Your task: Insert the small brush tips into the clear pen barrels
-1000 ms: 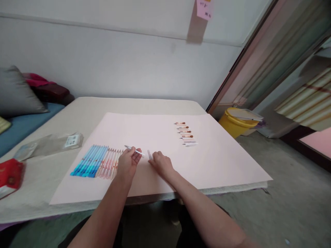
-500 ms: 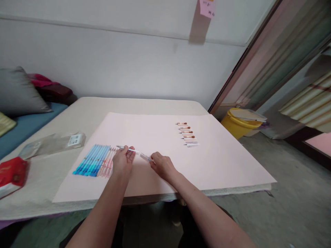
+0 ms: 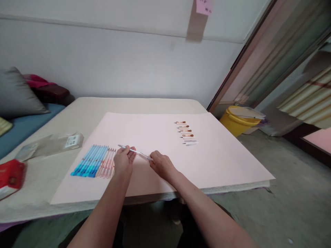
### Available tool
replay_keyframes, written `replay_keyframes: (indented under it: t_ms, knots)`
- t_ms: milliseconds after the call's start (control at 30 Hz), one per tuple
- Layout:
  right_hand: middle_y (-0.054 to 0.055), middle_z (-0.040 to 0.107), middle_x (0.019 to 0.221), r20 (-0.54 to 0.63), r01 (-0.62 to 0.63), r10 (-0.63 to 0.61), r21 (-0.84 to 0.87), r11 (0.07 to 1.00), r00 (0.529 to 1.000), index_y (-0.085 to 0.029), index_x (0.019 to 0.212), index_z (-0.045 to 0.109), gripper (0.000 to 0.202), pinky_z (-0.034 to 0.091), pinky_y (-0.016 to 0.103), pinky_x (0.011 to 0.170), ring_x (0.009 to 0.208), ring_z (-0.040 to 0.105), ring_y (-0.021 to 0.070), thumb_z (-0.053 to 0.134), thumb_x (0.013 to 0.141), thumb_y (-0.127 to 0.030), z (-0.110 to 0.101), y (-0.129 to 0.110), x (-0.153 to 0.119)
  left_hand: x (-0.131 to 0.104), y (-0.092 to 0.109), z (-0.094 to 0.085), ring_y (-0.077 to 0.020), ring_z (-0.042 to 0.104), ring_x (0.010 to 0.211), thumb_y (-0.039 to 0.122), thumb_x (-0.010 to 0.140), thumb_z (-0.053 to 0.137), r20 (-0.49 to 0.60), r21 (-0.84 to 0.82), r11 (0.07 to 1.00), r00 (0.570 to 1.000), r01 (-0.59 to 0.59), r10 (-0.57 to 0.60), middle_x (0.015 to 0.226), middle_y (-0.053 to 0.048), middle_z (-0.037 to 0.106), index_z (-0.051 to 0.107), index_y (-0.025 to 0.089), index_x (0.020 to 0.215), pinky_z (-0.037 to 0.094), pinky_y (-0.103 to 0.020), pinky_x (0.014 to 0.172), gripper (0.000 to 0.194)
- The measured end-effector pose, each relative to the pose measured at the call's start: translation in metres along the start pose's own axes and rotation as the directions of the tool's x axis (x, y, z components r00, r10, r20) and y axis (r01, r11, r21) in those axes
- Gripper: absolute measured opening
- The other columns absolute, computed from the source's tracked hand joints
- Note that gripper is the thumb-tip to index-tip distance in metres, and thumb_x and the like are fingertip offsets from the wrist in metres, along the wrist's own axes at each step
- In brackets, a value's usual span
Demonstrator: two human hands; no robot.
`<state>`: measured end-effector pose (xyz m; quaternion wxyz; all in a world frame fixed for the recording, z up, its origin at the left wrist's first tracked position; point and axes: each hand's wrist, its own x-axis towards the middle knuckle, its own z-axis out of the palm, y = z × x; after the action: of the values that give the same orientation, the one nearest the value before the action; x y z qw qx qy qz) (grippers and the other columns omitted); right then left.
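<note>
My left hand (image 3: 124, 159) pinches a slim pale pen (image 3: 139, 152), its narrow end pointing left. At the pen's other end, the fingers of my right hand (image 3: 160, 163) are closed on a translucent piece that looks like a pen cap (image 3: 148, 157). It lines up with the pen and meets it; how far it sits over the end is too small to tell. Just left of my left hand, blue pens (image 3: 89, 161) lie side by side. Beside them lies a row of pink-and-white pens (image 3: 106, 163), partly covered by my left hand.
Pale pen parts with brown figures (image 3: 184, 131) lie in short rows at right on the white sheet (image 3: 219, 155). A clear plastic bag (image 3: 55, 143) and a red packet (image 3: 11, 175) sit at left. A yellow bucket (image 3: 232, 122) stands beyond the table's right side.
The gap between the pen and the translucent cap has closed, so both form one line. My hands stay almost where they were; the view has shifted slightly.
</note>
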<state>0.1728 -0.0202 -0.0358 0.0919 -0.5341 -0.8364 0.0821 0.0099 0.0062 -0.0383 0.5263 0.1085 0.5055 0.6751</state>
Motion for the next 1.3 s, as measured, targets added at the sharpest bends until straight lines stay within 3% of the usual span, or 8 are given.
replay_keyframes:
  t_ms: [533, 667, 867, 1300]
  knots:
    - [0.008, 0.055, 0.1, 0.032, 0.007, -0.006, -0.019, 1.0, 0.999, -0.018, 0.101, 0.05, 0.021, 0.04, 0.029, 0.064, 0.077, 0.058, 0.0184, 0.036, 0.09, -0.029, -0.003, -0.001, -0.002, 0.004, 0.002, -0.002, -0.0122, 0.063, 0.068, 0.014, 0.074, 0.061, 0.009, 0.008, 1.0, 1.0, 0.012, -0.013, 0.073, -0.006, 0.064, 0.051, 0.015, 0.071, 0.052, -0.023, 0.062, 0.01]
    - [0.008, 0.055, 0.101, 0.047, 0.009, -0.008, -0.02, 1.0, 0.999, -0.018, 0.102, 0.049, 0.021, 0.041, 0.029, 0.065, 0.078, 0.058, 0.0183, 0.037, 0.09, -0.03, -0.004, -0.002, -0.001, 0.0, -0.001, 0.001, -0.0122, 0.063, 0.068, 0.014, 0.073, 0.062, 0.062, 0.053, 0.998, 0.997, 0.038, -0.041, 0.075, -0.007, 0.064, 0.054, 0.014, 0.073, 0.051, -0.022, 0.06, 0.008]
    - [0.007, 0.055, 0.097, 0.005, 0.002, -0.002, -0.024, 1.0, 1.0, -0.018, 0.099, 0.049, 0.02, 0.04, 0.028, 0.061, 0.074, 0.057, 0.0175, 0.035, 0.09, -0.03, -0.001, -0.002, -0.001, -0.014, -0.011, 0.007, -0.0124, 0.063, 0.067, 0.018, 0.073, 0.062, 0.124, 0.143, 0.982, 0.982, 0.124, -0.142, 0.084, -0.01, 0.066, 0.056, 0.014, 0.08, 0.049, -0.02, 0.055, 0.01]
    - [0.007, 0.055, 0.097, -0.031, -0.029, 0.033, 0.094, 0.995, 0.999, -0.018, 0.096, 0.051, 0.015, 0.038, 0.026, 0.064, 0.078, 0.056, 0.0163, 0.039, 0.089, -0.024, -0.001, 0.0, -0.001, -0.019, -0.008, 0.009, -0.0127, 0.063, 0.067, 0.017, 0.072, 0.063, 0.148, 0.131, 0.983, 0.978, 0.126, -0.145, 0.084, -0.011, 0.066, 0.055, 0.014, 0.078, 0.049, -0.021, 0.055, 0.011]
